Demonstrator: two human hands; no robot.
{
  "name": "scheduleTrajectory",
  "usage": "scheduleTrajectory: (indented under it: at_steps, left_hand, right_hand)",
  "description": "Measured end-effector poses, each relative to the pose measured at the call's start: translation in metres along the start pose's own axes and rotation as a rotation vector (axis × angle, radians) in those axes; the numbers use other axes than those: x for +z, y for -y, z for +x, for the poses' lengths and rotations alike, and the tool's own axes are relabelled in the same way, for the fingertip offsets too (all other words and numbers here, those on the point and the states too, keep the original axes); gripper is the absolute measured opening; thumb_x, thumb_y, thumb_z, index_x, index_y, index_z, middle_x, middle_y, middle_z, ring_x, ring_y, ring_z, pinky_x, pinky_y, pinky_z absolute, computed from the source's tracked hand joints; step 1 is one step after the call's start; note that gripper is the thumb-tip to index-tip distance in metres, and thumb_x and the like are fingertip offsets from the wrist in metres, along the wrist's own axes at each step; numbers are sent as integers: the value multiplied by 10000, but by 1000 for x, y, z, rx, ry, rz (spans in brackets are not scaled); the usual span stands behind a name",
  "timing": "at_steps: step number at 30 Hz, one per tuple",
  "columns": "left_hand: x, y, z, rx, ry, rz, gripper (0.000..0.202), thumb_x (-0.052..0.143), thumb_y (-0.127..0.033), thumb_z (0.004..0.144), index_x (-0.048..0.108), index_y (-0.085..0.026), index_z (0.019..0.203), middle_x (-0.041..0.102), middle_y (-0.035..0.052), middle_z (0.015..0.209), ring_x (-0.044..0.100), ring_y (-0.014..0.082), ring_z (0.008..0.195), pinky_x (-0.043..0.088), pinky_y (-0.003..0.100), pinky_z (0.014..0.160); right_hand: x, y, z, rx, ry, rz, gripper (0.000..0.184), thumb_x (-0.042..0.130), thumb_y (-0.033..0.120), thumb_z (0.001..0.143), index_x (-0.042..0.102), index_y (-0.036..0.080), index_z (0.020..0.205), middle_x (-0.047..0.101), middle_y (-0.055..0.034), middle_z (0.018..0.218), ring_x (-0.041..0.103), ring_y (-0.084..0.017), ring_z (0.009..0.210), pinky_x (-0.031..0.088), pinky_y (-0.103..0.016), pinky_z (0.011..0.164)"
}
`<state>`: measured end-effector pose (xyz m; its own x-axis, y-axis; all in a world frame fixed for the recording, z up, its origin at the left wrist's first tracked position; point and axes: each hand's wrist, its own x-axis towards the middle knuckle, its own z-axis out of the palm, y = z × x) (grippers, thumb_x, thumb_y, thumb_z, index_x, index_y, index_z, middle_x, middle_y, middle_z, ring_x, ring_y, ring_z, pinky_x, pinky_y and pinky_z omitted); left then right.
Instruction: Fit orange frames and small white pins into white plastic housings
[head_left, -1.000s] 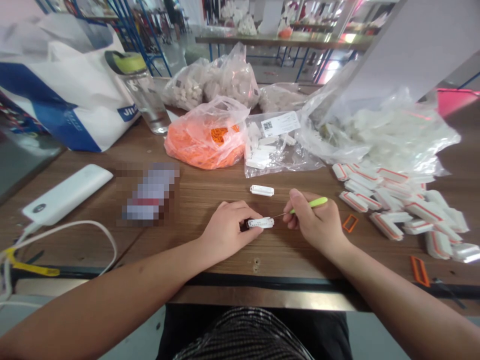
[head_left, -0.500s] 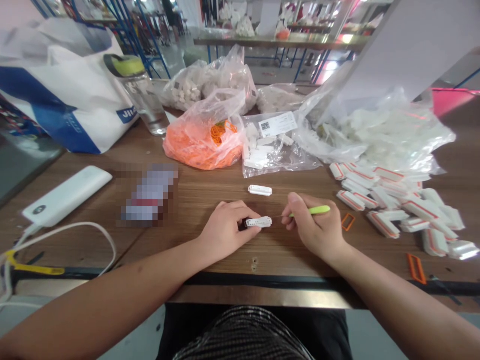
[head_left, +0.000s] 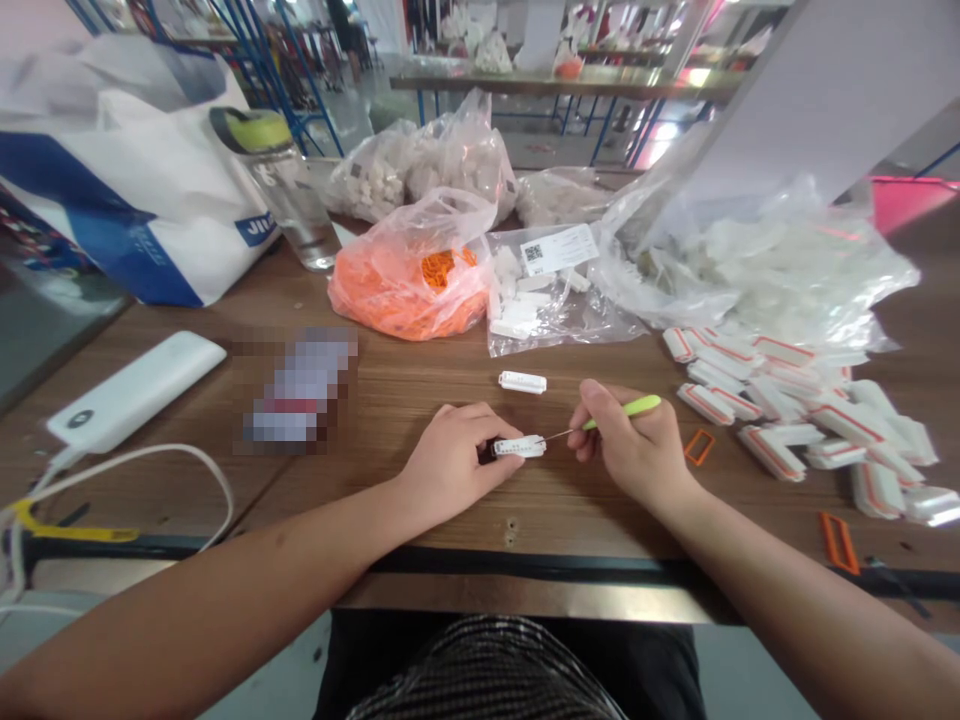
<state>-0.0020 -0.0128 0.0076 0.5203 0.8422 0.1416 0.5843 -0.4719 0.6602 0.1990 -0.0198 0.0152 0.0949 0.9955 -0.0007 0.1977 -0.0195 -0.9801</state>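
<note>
My left hand (head_left: 459,455) is closed on a small white perforated plastic piece (head_left: 519,447), gripped by thumb and fingers just above the table; something dark shows at its left end. In my right hand (head_left: 626,440) is a thin pointed tool with a lime-green handle (head_left: 642,405). Its fine metal tip reaches the right end of the white piece; whether it touches I cannot tell. A similar white plastic piece (head_left: 523,382) lies on the table just beyond my hands. Beside my right hand rests a thin orange rectangular frame (head_left: 699,447).
White cases with orange rims (head_left: 795,400) are heaped at right, with another orange frame (head_left: 838,542) near the edge. Behind stand a bag of orange parts (head_left: 412,290) and a bag of white parts (head_left: 525,320). Left are a power bank (head_left: 142,390), a blurred-out object (head_left: 304,385) and a bottle (head_left: 292,200).
The tool in my right hand has tilted, its handle end rising, and its tip has come to the white piece's right end. My left hand stays in place.
</note>
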Motion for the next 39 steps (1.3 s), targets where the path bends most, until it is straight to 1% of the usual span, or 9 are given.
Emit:
scheduleTrajectory:
  at_steps: [9, 19, 25, 31, 36, 39]
  left_hand:
    - [2, 2, -1, 16, -23, -4, 127, 692, -252, 799, 705, -251, 925, 658, -27, 813, 589, 142, 726, 377, 331, 764]
    - [1, 1, -1, 12, -13, -4, 127, 690, -264, 804, 705, -249, 929, 660, -20, 815, 587, 146, 726, 379, 334, 764]
    - [1, 1, 0, 6, -10, -1, 117, 688, -263, 803, 702, -240, 917, 659, -14, 810, 585, 152, 725, 380, 337, 757]
    - [1, 0, 0, -2, 0, 7, 121, 671, -272, 817, 703, -253, 932, 660, -16, 829, 587, 154, 738, 368, 342, 752]
    - [1, 0, -1, -2, 1, 13, 131, 677, -282, 816, 705, -252, 941, 656, -21, 824, 586, 149, 733, 365, 338, 746]
    - [1, 1, 0, 1, 7, 10, 126, 666, -283, 826, 703, -252, 942, 663, -17, 844, 589, 148, 746, 367, 339, 759]
  right_hand:
    - [2, 0, 1, 7, 4, 10, 475, 550, 532, 847, 599, 153, 564, 589, -5, 445, 531, -82, 346, 424, -171, 355]
    - [1, 2, 1, 47, -28, -45, 476, 548, 538, 840, 600, 154, 563, 587, -9, 440, 533, -91, 345, 427, -178, 356]
    - [4, 6, 0, 23, -33, -109, 466, 529, 507, 859, 598, 155, 562, 593, -10, 445, 544, -89, 352, 434, -171, 360]
    - [8, 5, -1, -57, -42, -167, 450, 496, 458, 891, 582, 160, 566, 588, -2, 461, 562, -85, 376, 437, -159, 368]
    - [6, 5, -1, -54, -17, -130, 457, 504, 468, 876, 578, 161, 546, 584, -6, 448, 549, -87, 359, 439, -170, 358]
    - [3, 6, 1, -59, -42, -84, 473, 501, 485, 875, 578, 161, 539, 588, -12, 448, 540, -88, 351, 444, -180, 357]
